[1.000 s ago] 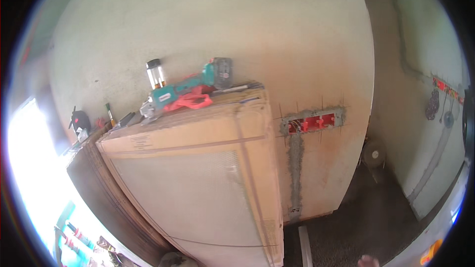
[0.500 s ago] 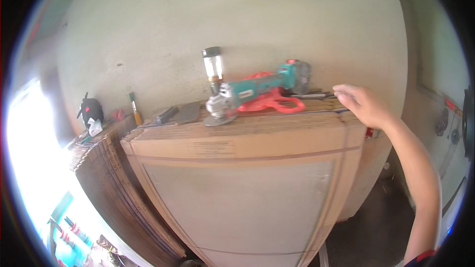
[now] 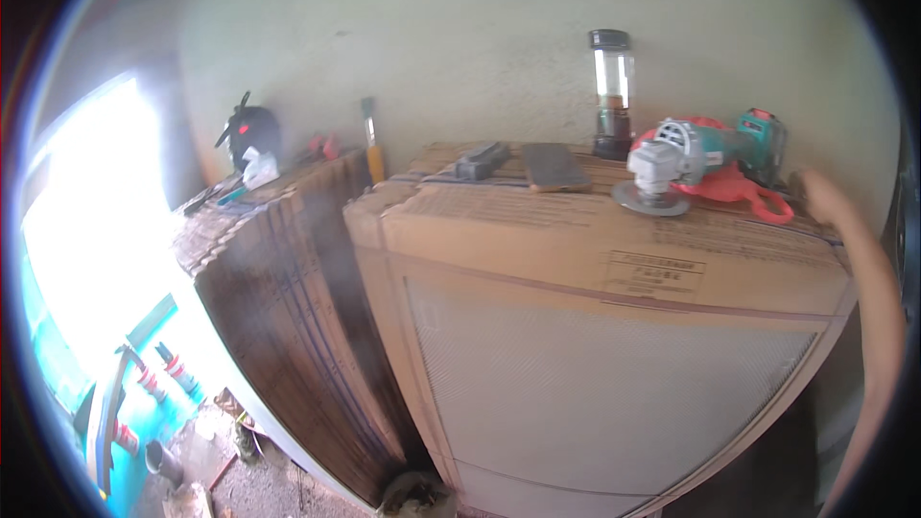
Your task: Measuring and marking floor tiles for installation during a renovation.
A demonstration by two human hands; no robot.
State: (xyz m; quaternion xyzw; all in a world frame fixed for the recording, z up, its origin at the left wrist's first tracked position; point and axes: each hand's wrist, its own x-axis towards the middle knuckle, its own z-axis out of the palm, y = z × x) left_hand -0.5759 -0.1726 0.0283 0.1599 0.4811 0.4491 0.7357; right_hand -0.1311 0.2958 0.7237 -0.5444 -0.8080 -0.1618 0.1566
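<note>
My right hand (image 3: 815, 194) reaches to the top of the boxed stack (image 3: 614, 393), just right of a teal cordless angle grinder (image 3: 705, 153) with a silver head and disc. Its fingers curl low behind the battery end, around something I cannot make out. A red plastic bag (image 3: 743, 194) lies under the grinder. Behind stands a clear jar (image 3: 612, 86) with a dark lid. A dark flat slab (image 3: 554, 166) and a grey block (image 3: 480, 161) lie to the left. My left hand is out of view.
At left, a second stack of packed panels (image 3: 288, 297) carries a black bag (image 3: 249, 129), a white plastic bag (image 3: 259, 168) and a yellow-handled brush (image 3: 374, 158). Caulk tubes (image 3: 179, 371) are near the bright opening at far left. A pale wall (image 3: 480, 38) is behind the stacks.
The view has swung left, so the stacks and grinder appear farther right. My right hand has come in from below and moved down beside the grinder's battery end, its fingers now more curled.
</note>
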